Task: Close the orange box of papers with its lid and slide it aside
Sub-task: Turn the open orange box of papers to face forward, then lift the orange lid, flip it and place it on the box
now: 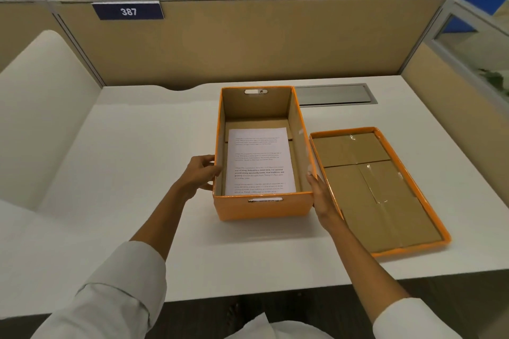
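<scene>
The orange box (263, 208) stands open in the middle of the white desk, with printed white papers (260, 161) lying flat on its brown floor. Its lid (377, 192) lies upside down on the desk just right of the box, brown inside showing, orange rim up. My left hand (199, 173) holds the box's left wall near the front corner, fingers curled over the rim. My right hand (321, 195) presses flat against the box's right wall, in the gap between box and lid.
The white desk (124, 173) is bounded by tan cubicle partitions (248, 41) at the back and right. A grey metal cable hatch (334, 94) sits behind the box at the back. A white curved divider (35, 107) stands on the left.
</scene>
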